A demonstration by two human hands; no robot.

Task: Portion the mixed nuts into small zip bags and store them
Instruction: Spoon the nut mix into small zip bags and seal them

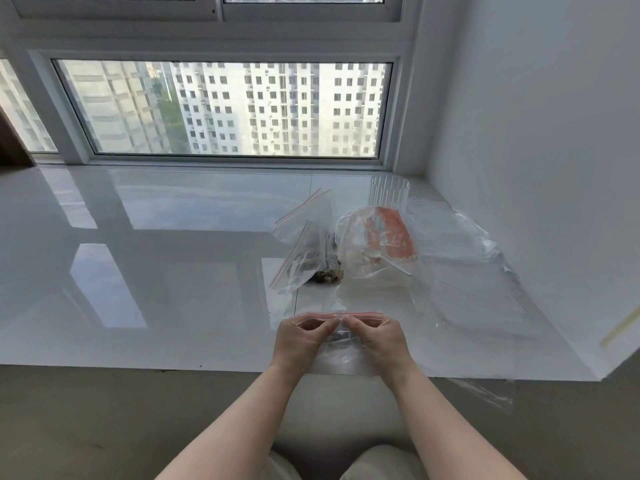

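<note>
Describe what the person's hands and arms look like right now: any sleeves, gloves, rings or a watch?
Both forearms are bare as far as the view shows, with no sleeves in sight. The left hand and right hand wear no gloves, and no ring, watch or bracelet shows on the fingers or wrists. No markings are visible.

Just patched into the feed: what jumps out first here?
Both hands, left hand and right hand, pinch the red-striped top of a small zip bag at the sill's near edge. Behind it lie nut-filled zip bags and, to their right, a crumpled orange-printed bag.
</note>
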